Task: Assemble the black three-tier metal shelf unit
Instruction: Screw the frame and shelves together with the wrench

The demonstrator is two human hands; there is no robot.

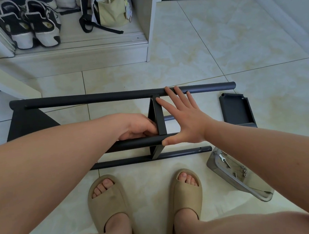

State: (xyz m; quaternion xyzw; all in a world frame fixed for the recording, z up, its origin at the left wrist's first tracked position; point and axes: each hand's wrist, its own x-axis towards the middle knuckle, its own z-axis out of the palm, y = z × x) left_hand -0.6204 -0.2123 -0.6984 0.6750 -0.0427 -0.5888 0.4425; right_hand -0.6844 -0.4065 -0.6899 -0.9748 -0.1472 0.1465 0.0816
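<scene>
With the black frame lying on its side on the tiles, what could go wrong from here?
1. The left hand curls round the black metal middle shelf panel where it meets the near black round pole; fingers could be pinched if the panel shifts.
2. The clear plastic tray of screws lies tilted beside the right forearm; a nudge might scatter them.

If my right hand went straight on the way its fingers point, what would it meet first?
Probably the far black pole: the fingertips of the right hand overlap it, though contact is unclear.
</scene>
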